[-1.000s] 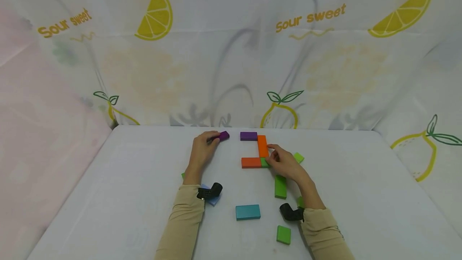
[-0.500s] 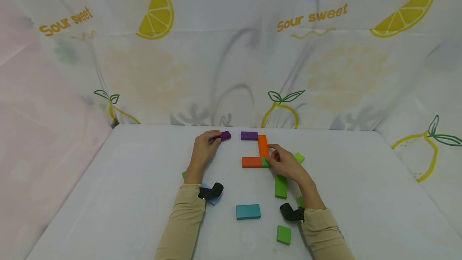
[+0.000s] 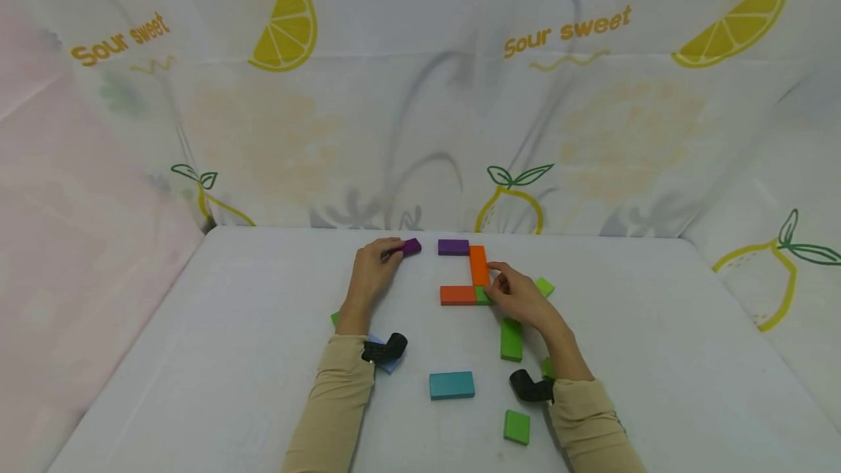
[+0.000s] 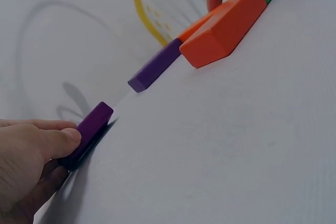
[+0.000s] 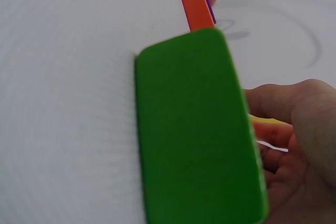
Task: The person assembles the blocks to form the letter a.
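Note:
At the back of the white table my left hand (image 3: 373, 268) pinches a purple block (image 3: 411, 247) by its left end. In the left wrist view that block (image 4: 93, 129) tilts, its shadow close beneath it. A second purple block (image 3: 453, 247) lies to its right, meeting an orange block (image 3: 479, 266). A red-orange block (image 3: 457, 295) and a green block (image 3: 482, 296) join at the near end of the orange one. My right hand (image 3: 522, 301) holds the green block with curled fingers, its index fingertip at the orange block's side. Its fingertips are hidden in the right wrist view.
Nearer me lie a long green block (image 3: 511, 340), a teal block (image 3: 451, 385) and a square green block (image 3: 517, 427). A blue block (image 3: 392, 365) is partly under my left wrist. A light green piece (image 3: 544, 287) sits beyond my right hand. A printed cloth (image 3: 407, 130) hangs behind.
Over the last second my left hand and the purple block have shifted very slightly right, much as the whole view has. Both hands otherwise keep their places.

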Action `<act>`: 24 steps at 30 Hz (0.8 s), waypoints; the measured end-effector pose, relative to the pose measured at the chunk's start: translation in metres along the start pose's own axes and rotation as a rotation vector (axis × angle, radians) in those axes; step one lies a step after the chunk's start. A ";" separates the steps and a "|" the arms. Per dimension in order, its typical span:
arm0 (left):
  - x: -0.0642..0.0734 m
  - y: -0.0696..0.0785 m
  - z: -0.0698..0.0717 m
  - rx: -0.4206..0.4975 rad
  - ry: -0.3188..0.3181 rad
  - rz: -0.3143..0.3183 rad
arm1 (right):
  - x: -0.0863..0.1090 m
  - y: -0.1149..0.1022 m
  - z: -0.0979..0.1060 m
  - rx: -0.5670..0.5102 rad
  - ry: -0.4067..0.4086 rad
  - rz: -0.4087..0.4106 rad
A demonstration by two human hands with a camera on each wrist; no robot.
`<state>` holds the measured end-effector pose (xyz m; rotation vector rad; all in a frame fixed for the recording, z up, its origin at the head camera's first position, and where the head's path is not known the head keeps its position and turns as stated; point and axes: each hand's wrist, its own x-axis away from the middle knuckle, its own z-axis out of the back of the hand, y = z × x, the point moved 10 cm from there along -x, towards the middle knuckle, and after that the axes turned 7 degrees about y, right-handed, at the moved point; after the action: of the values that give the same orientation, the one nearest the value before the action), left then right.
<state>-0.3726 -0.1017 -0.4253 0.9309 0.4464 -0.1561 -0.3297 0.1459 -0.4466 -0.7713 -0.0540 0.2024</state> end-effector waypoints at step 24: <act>0.001 0.004 -0.007 0.010 -0.045 0.003 | 0.000 0.001 0.000 0.004 0.004 0.006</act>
<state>-0.3729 -0.0940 -0.4265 0.9362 0.4028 -0.1760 -0.3301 0.1465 -0.4477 -0.7683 -0.0475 0.2064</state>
